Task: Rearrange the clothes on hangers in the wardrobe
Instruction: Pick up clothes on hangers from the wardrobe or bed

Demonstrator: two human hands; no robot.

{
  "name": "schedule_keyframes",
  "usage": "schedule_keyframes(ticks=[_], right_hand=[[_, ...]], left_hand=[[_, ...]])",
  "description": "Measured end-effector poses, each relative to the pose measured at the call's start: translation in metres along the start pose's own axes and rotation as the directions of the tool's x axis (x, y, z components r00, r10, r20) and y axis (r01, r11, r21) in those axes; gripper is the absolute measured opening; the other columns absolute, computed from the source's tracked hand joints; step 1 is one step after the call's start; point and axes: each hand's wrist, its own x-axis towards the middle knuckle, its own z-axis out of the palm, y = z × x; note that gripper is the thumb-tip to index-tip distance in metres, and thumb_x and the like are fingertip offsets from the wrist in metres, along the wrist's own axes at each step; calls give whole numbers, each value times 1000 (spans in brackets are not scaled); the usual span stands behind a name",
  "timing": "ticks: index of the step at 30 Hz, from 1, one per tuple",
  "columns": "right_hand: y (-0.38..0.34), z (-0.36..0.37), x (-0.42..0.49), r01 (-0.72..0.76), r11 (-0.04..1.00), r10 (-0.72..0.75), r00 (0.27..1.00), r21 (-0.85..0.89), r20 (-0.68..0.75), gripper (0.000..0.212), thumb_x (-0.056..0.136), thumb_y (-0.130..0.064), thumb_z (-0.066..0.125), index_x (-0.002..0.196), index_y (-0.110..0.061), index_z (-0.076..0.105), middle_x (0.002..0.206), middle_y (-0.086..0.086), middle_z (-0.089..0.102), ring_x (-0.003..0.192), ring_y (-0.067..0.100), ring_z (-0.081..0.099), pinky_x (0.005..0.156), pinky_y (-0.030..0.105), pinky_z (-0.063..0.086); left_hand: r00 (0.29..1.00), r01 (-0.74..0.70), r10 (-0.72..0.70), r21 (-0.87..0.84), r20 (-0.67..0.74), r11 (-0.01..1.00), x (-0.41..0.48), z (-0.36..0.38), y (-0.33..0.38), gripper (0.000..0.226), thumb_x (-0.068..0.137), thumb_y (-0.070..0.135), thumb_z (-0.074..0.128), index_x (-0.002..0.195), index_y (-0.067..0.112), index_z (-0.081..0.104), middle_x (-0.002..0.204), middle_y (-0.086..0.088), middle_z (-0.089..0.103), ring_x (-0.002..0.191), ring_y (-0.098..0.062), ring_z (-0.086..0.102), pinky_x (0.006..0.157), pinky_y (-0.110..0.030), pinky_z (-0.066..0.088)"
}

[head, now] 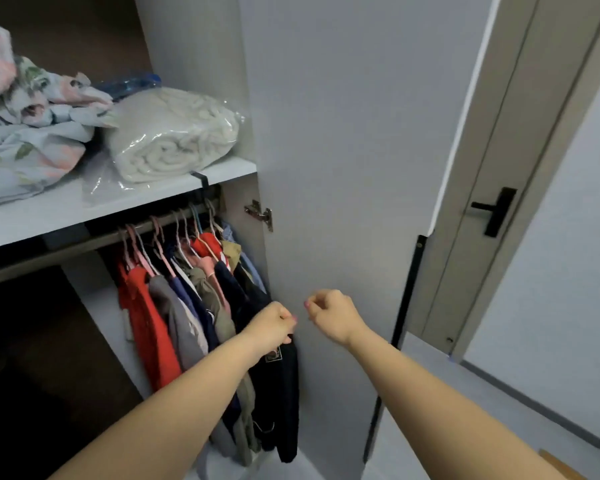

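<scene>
1. Against the front edge of the hanging clothes, the left hand [271, 325] is curled shut, its fingers pinching the dark fabric of the black garment [281, 393], the frontmost piece on the right of the row.
2. Just to the right of it, the right hand [329, 315] hovers before the open wardrobe door [343, 150], fingers bent loosely into a half fist with thumb and forefinger close together; I cannot tell whether it pinches anything, and it seems to touch no cloth.
3. Up and to the left of both hands, the hangers [174, 237] crowd the right end of the rail [84, 244], and the clothes drop straight down from it, long axis upright.
4. Further left from the left hand hang the olive, navy, grey and red garment [146, 317] pieces, packed shoulder to shoulder.
5. Beyond those, the rail runs bare to the left, so any shift probably goes that way.
6. My judgement: the left hand is nearer the clothes and already holds one; the right would have to reach up and left for a hanger hook.
</scene>
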Motion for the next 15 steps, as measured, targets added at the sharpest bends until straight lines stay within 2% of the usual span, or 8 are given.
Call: schedule_keyframes(ticks=[3, 6, 8, 10, 13, 15], right_hand=[[31, -42, -48, -56, 997, 57, 998, 47, -15, 20, 94, -24, 54, 83, -12, 66, 90, 15, 72, 90, 28, 66, 83, 35, 51], [69, -83, -100, -121, 992, 123, 992, 47, -42, 20, 94, -22, 53, 92, -7, 66, 88, 13, 72, 85, 25, 66, 78, 35, 52], [95, -118, -134, -178, 984, 179, 978, 22, -107, 21, 94, -20, 51, 96, -7, 67, 87, 12, 72, 84, 25, 66, 78, 35, 53], [124, -157, -169, -259, 966, 258, 942, 22, -214, 21, 94, -19, 49, 96, -8, 68, 85, 9, 71, 86, 26, 67, 79, 37, 53], [166, -208, -228, -365, 927, 372, 854, 92, -364, 22, 94, -17, 47, 97, -8, 66, 83, 7, 68, 85, 24, 65, 77, 35, 52], [193, -234, -270, -431, 893, 440, 782, 127, -441, 22, 94, -18, 48, 99, -8, 66, 87, 10, 70, 87, 25, 66, 80, 37, 53]], left_hand=[[948, -125, 79, 133, 308, 983, -27, 54, 33, 8, 96, 28, 49, 93, 22, 52, 91, 1, 61, 76, -13, 60, 67, -28, 47], [854, -220, 74, 229, 515, 948, -55, 111, 69, 9, 96, 29, 45, 94, 28, 54, 97, 6, 64, 83, -12, 64, 62, -26, 36], [805, -289, 89, 257, 587, 922, -71, 153, 93, 12, 96, 27, 42, 93, 30, 53, 103, 4, 63, 84, -11, 65, 62, -26, 35], [766, -332, 92, 269, 636, 904, -88, 196, 115, 16, 98, 26, 39, 102, 24, 54, 106, 4, 62, 84, -10, 64, 67, -27, 36], [708, -420, 158, 229, 689, 878, -119, 260, 146, 21, 98, 23, 40, 110, 15, 55, 99, 2, 61, 73, -9, 60, 62, -25, 34], [648, -500, 211, 201, 731, 842, -137, 303, 161, 17, 97, 21, 41, 105, 13, 54, 92, 0, 60, 69, -12, 58, 57, -23, 35]])
